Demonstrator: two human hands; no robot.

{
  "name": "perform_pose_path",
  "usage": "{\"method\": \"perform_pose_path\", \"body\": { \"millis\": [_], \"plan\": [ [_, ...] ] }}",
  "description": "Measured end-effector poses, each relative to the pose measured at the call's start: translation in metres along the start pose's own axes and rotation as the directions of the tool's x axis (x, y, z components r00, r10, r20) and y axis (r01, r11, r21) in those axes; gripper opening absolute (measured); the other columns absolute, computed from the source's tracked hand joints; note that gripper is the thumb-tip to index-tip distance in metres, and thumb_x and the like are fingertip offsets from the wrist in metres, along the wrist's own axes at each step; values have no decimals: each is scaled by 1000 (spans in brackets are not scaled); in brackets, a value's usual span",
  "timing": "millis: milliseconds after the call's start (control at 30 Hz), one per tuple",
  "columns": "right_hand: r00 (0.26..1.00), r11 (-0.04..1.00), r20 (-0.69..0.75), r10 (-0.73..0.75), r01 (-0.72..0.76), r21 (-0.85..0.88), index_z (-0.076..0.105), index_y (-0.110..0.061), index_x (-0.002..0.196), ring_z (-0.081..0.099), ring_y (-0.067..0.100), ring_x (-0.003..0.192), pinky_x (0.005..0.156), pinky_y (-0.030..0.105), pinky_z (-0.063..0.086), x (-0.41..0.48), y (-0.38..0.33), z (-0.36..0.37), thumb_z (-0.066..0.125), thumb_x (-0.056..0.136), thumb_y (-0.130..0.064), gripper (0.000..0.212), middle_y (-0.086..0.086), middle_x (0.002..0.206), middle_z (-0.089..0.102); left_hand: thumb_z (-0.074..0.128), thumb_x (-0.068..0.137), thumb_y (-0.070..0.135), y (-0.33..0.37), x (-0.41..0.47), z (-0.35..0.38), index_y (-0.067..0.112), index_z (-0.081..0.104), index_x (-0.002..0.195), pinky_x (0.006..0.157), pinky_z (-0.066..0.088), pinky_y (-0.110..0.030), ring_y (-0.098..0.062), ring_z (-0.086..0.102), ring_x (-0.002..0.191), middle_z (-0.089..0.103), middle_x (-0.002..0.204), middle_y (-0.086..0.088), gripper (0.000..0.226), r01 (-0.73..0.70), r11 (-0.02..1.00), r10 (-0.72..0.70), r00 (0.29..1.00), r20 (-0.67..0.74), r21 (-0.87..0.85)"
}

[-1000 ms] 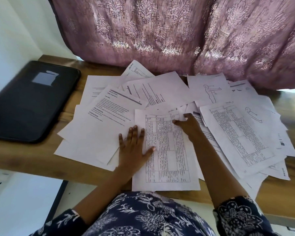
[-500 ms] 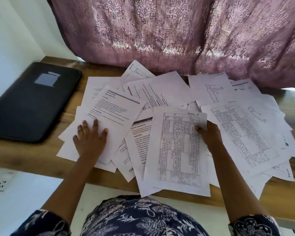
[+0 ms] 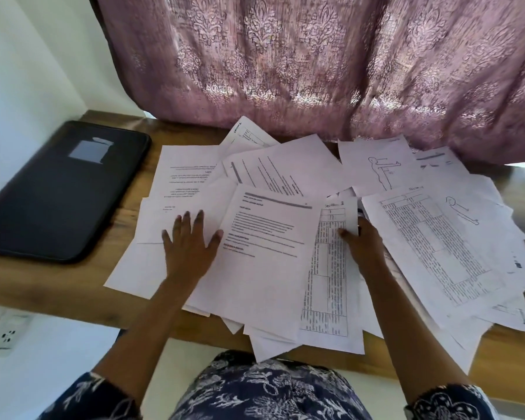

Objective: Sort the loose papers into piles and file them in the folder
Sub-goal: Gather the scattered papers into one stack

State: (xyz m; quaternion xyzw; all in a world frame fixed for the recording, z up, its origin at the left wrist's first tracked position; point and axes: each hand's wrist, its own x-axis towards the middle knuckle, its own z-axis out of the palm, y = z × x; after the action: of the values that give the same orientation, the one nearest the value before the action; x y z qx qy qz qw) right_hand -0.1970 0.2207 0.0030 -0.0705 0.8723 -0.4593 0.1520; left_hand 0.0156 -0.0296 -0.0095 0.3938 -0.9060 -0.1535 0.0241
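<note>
Head camera: A person at a wooden tabletop (image 3: pixel 43 280) works over loose papers (image 3: pixel 285 165) fanned out in overlapping layers, from the middle of the surface to its right end. The left hand (image 3: pixel 191 241) lies flat, fingers spread and straight, pressing on blank-looking sheets just left of a printed text sheet (image 3: pixel 264 259) that sits on top of the heap. The right hand (image 3: pixel 362 244) grips the right edge of a tabled sheet (image 3: pixel 331 283) headed in handwriting; one digit shows on top of the page and the other fingers are hidden at its edge. The text sheet overlaps the left side of this tabled sheet. The two hands are well apart, with the text sheet between them. Farther right lie another tabled page (image 3: pixel 431 250) and pages with line drawings of a figure (image 3: pixel 379 171). A black folder (image 3: pixel 61 192) lies shut at the left end of the tabletop, apart from the papers. A patterned mauve curtain (image 3: pixel 315 71) hangs behind, and a wall socket (image 3: pixel 8 334) shows below the tabletop at left.
</note>
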Motion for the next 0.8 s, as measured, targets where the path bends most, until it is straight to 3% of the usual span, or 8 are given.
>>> {"method": "perform_pose_path", "body": {
  "millis": [133,233,333,400,467,567,667,800],
  "plan": [
    [998,983,22,55,-58,172,48,-11,133,59,23,102,81,27,41,-7,-3,19,60,93,-24,43,10,120,62,-5,78,74,11,-17,23,17,2,155,118,-2,-48,-25,-4,149,-2,162,-9,96,-111,993,104,987,123,49],
    [997,979,77,23,-38,201,40,-18,139,53,20,111,86,27,39,-17,-5,34,61,93,-26,51,8,126,55,-16,67,78,36,-57,43,17,-18,150,116,-11,-43,-23,-17,147,-18,160,-8,102,-40,999,42,983,178,-18],
    [992,988,121,-29,10,153,33,-22,145,41,22,132,101,29,35,-23,-11,45,64,91,-26,62,11,143,44,-3,81,79,65,-86,52,18,-23,148,114,-18,-41,-22,-28,144,-29,156,-9,93,47,993,-14,959,282,-110],
    [988,993,147,-49,33,109,32,-22,145,39,25,135,100,28,33,-23,-15,50,65,90,-24,64,12,145,43,12,90,71,79,-92,51,20,-19,150,113,-20,-40,-21,-30,142,-31,155,-7,84,93,967,-4,936,352,-236],
    [986,997,149,-79,76,26,36,-18,144,44,27,131,97,25,35,-23,-19,48,64,91,-18,60,12,141,48,28,97,59,84,-91,42,24,-9,152,114,-17,-39,-17,-26,144,-25,158,-2,75,153,885,18,932,361,-440],
    [973,958,94,-209,224,-182,51,-4,131,60,33,108,83,24,43,-19,-23,36,58,91,-7,40,18,118,64,32,93,58,70,-79,27,26,7,154,118,-8,-39,-14,-8,148,-4,162,2,73,169,731,-26,975,220,-661],
    [947,886,118,-300,322,-334,54,-2,125,62,37,100,81,31,47,-1,-30,26,55,91,-3,34,22,110,66,34,100,49,40,-57,28,18,11,154,117,-9,-38,-17,5,149,12,161,-2,67,24,895,-2,999,50,-446],
    [950,854,230,-210,293,-430,43,-1,138,47,36,125,103,36,35,23,-33,28,54,93,-6,47,22,134,51,16,90,64,18,-40,38,12,11,154,119,5,-45,-23,6,149,10,162,-6,83,-100,990,108,991,76,-97]
  ]
}}
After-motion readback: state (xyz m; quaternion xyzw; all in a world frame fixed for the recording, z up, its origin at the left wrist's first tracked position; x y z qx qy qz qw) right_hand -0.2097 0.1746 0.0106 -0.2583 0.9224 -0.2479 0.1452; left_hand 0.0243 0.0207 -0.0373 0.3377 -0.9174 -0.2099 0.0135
